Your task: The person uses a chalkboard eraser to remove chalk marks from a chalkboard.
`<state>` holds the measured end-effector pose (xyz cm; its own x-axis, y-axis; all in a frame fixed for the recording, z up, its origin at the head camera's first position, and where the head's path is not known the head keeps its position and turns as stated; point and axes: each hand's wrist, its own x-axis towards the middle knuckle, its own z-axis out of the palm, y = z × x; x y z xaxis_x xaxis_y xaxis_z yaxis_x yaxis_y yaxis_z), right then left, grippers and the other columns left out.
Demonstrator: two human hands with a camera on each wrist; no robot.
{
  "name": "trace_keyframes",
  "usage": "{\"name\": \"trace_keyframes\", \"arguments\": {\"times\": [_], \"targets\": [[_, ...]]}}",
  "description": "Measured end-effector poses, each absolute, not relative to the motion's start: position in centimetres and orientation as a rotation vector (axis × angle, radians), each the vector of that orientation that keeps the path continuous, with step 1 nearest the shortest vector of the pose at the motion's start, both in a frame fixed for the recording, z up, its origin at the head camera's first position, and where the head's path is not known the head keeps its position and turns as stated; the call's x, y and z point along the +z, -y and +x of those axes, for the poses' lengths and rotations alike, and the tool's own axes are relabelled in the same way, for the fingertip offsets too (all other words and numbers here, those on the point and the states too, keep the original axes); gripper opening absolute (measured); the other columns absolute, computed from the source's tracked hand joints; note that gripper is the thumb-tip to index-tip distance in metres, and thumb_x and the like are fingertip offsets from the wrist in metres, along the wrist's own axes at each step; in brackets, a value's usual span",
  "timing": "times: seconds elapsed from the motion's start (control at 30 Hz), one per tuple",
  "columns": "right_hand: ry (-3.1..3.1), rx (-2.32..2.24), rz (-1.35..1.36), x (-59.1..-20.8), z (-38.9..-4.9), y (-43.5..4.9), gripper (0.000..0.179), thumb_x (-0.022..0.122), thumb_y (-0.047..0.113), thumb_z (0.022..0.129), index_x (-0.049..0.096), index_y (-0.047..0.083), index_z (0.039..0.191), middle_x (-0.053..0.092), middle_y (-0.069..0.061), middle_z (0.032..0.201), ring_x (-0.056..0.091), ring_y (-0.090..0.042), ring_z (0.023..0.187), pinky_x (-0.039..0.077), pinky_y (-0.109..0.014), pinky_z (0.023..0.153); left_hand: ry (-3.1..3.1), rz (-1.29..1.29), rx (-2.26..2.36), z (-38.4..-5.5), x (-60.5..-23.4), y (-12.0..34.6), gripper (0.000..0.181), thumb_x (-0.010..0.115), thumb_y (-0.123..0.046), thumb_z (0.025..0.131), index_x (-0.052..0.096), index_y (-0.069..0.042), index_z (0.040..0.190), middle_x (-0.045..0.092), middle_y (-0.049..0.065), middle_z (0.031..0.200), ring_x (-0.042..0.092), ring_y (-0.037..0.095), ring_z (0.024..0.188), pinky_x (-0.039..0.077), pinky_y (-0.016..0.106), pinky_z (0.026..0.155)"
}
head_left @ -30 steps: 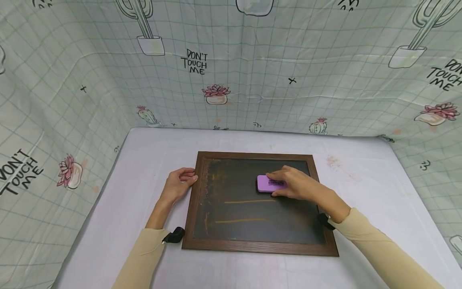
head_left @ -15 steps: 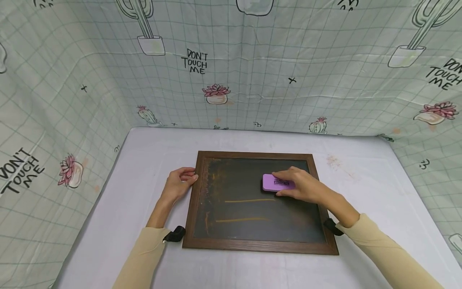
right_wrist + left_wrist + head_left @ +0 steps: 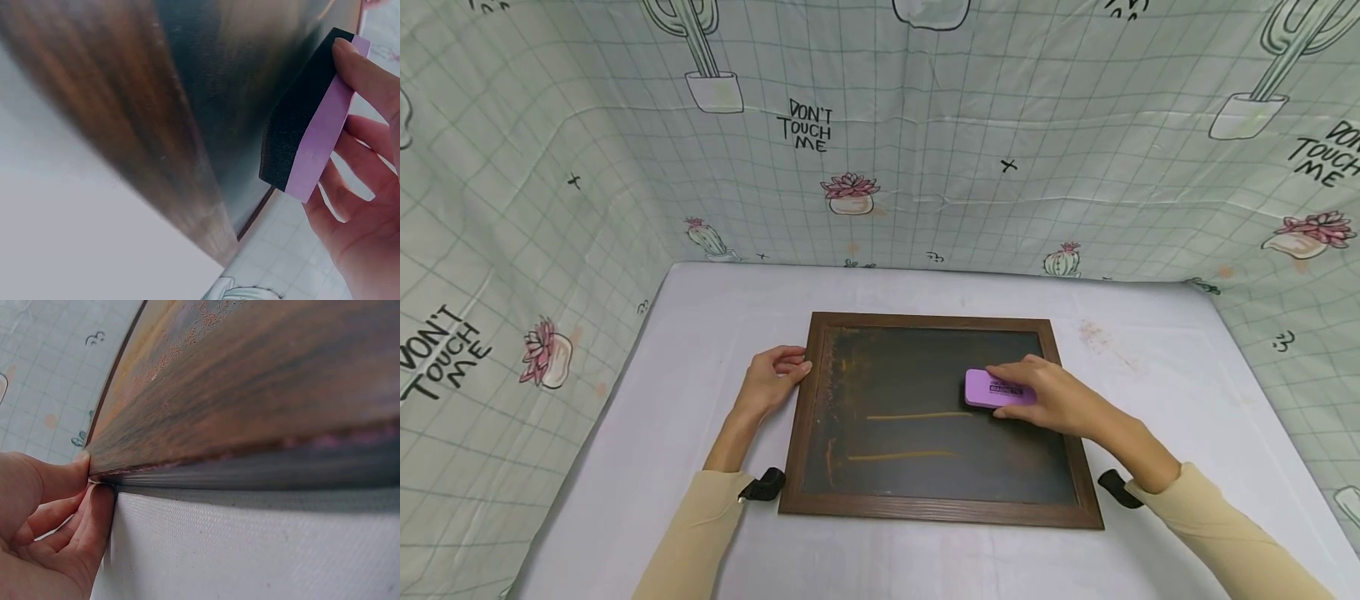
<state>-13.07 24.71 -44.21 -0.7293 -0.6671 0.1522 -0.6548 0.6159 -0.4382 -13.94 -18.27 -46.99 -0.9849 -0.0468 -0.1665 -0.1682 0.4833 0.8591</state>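
Observation:
A chalkboard in a brown wooden frame lies flat on the table, with two yellow chalk lines and orange smudges along its left part. My right hand grips a purple chalkboard eraser between thumb and fingers, over the board's right half. The right wrist view shows the eraser's black felt side facing the board surface. At the board's left side, my left hand pinches the frame edge. In the left wrist view its thumb touches the frame's top and the fingers press against its side.
The table has a white covering with a faint reddish smudge right of the board. A gridded cloth printed with cacti hangs around the table's back and sides. Black wrist cameras sit at both cuffs.
My right hand has carried the eraser rightward across the board and slightly nearer to me. My left hand stays on the frame, and the chalk lines look the same.

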Motion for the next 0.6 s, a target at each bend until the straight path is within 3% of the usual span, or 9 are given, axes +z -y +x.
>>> {"name": "trace_keyframes", "arguments": {"times": [0.17,0.43,0.6], "targets": [[-2.809,-0.736,-1.138,-44.2,-12.3,-25.4,0.059,0.090,0.021,0.080,0.068,-0.006,0.129,0.074,-0.011,0.120,0.059,-0.016,0.094,0.053,-0.037,0.077,-2.604,-0.181,1.530,-14.0,-47.0,18.2,0.036,0.069,-0.008,0.099,0.063,0.009,0.130,0.068,0.026,0.118,0.066,0.036,0.107,0.049,0.037,0.089],[-2.807,-0.742,-1.127,-44.2,-11.2,-26.0,0.059,0.089,0.023,0.081,0.068,-0.006,0.128,0.074,-0.011,0.118,0.060,-0.015,0.094,0.054,-0.035,0.077,-2.612,-0.170,1.503,-13.8,-47.0,18.2,0.038,0.068,-0.009,0.100,0.061,0.008,0.133,0.067,0.026,0.122,0.065,0.038,0.109,0.049,0.049,0.096],[-2.800,-0.740,-1.139,-44.4,-10.7,-26.0,0.058,0.090,0.022,0.080,0.069,-0.006,0.126,0.075,-0.010,0.116,0.060,-0.014,0.092,0.053,-0.033,0.075,-2.615,-0.186,1.495,-13.9,-47.0,18.1,0.038,0.068,-0.010,0.100,0.062,0.007,0.133,0.067,0.025,0.122,0.065,0.037,0.109,0.049,0.048,0.096]]}}
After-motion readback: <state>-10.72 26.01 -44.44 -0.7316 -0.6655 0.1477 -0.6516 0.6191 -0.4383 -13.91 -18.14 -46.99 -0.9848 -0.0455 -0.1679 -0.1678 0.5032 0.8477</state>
